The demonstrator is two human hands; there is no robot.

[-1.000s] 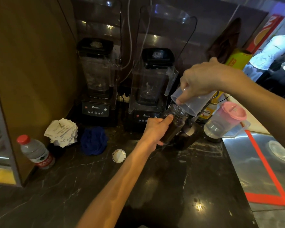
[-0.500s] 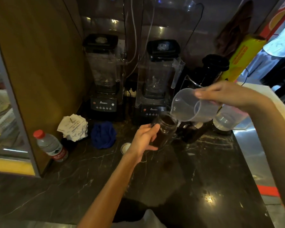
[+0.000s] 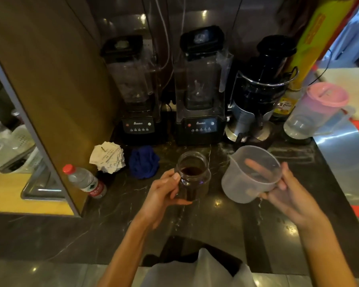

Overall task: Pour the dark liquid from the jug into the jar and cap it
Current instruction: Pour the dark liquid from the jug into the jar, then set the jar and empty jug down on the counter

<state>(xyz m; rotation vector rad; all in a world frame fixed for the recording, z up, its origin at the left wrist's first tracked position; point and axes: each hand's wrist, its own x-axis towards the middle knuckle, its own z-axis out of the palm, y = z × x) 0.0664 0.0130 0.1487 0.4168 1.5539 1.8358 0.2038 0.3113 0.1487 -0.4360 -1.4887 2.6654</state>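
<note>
The jar [image 3: 193,177] is upright and uncapped at the middle of the dark stone counter [image 3: 226,224], with the dark liquid [image 3: 192,170] standing below its neck. I cannot tell whether its base rests on the counter or hangs just above it. My left hand [image 3: 164,193] grips the jar body, thumb on the near side and fingers curled round the far side.

The jug [image 3: 251,175] is just to the right of the jar, apart from it, mouth tilted toward me. It looks empty, so I judge pouring complete and capping the step in hand. My right hand [image 3: 288,193] holds the jug, fingers wrapped behind its wall and thumb on the rim.

Procedure:
1. Seat the jar flat on the counter. Hold it low on the body, leaving the neck free.
2. Set the jug upright on bare counter to the right, away from the jar.
3. Locate the cap. It is not in view; it may be hidden behind my left hand or the jar.
4. Place the cap level on the neck, then turn until snug. A tilted start risks cross-threading and a leak.

Beyond the jar lie a blue cloth [image 3: 144,162], a wad of paper slips [image 3: 107,157] and a water bottle [image 3: 84,181]; two blenders [image 3: 201,85] stand behind.
</note>
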